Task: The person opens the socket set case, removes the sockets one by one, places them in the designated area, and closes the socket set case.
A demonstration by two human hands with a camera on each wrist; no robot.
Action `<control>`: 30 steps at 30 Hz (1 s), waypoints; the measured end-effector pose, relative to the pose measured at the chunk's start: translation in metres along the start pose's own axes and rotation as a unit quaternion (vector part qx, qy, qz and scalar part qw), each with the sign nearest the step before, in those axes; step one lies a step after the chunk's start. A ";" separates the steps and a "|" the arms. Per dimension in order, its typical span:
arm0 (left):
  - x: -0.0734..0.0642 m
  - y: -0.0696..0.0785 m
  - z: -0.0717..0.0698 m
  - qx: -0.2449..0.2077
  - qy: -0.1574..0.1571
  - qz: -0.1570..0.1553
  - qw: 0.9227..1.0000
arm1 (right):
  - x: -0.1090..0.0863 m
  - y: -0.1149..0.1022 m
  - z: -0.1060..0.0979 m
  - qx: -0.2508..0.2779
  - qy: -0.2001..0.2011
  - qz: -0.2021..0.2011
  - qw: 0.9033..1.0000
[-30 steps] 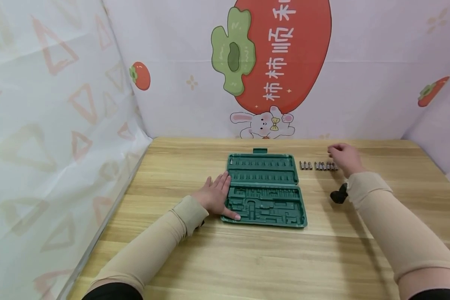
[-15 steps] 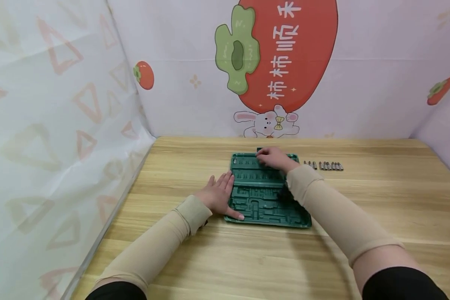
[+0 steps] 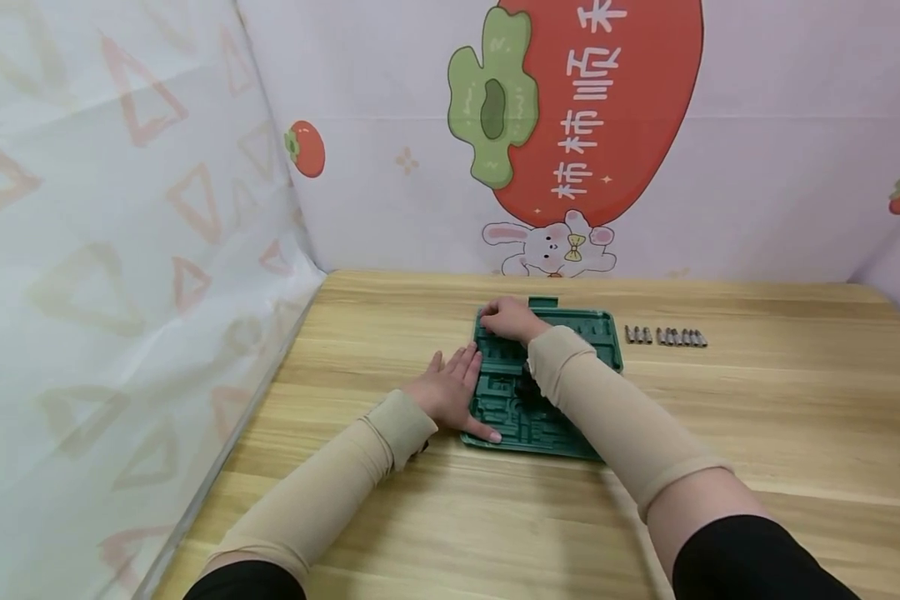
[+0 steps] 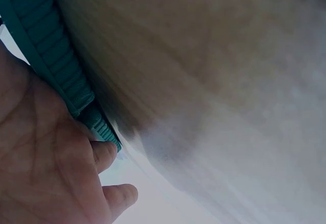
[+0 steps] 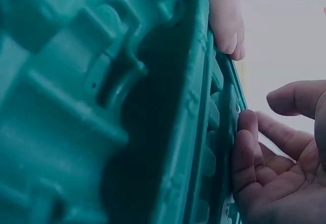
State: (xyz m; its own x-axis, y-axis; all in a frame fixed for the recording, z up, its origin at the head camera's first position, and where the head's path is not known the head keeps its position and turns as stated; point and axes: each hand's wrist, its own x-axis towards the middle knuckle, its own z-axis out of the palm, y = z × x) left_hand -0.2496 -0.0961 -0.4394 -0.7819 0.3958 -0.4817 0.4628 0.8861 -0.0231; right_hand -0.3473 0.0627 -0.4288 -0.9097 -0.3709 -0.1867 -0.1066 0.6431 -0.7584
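Observation:
An unfolded green plastic tool case [image 3: 543,450] with moulded recesses lies on the wooden table. My left hand [image 3: 450,396] lies flat along its left edge, fingers spread and the thumb over the near left corner. Over the upper left corner of the case is my right hand [image 3: 508,318], fingers bent down at the far row of recesses. In the right wrist view its curled fingers [image 5: 247,152] reach the case wall, with one digit held apart. Whether a bit is between the fingertips is hidden. Several metal bits [image 3: 681,337] lie in a row right of the case.
The wooden table [image 3: 757,433] stretches in front and to both sides. A printed cloth [image 3: 390,217] hangs behind the far edge, and a white patterned sheet [image 3: 142,333] borders the left. A latch tab [image 3: 543,302] juts from the case's far edge.
My right hand has moved left from beside the loose bits, across the case to its upper left corner. The left hand keeps its place on the case. The head view has shifted slightly.

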 end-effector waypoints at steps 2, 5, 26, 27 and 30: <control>0.000 0.001 0.000 0.004 0.001 0.002 1.000 | 0.001 0.001 0.002 -0.007 0.007 0.008 1.000; -0.002 0.002 -0.002 0.007 0.004 0.006 1.000 | 0.002 -0.001 0.004 0.009 0.020 0.028 0.999; -0.006 0.001 -0.004 0.009 0.012 0.007 1.000 | 0.009 0.001 0.008 0.133 0.083 0.063 0.986; -0.006 0.001 -0.004 0.011 0.010 0.007 1.000 | 0.009 0.002 0.009 0.121 0.084 0.059 0.987; -0.007 0.001 -0.003 0.009 0.015 0.007 1.000 | 0.010 0.004 0.011 0.167 0.086 0.064 0.980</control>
State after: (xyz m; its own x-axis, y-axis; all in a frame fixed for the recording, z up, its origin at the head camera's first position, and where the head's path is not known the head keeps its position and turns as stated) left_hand -0.2454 -0.0974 -0.4331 -0.7868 0.4157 -0.4563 0.4811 0.8761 -0.0316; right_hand -0.3522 0.0545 -0.4405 -0.9644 -0.1637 -0.2077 0.1248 0.4106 -0.9032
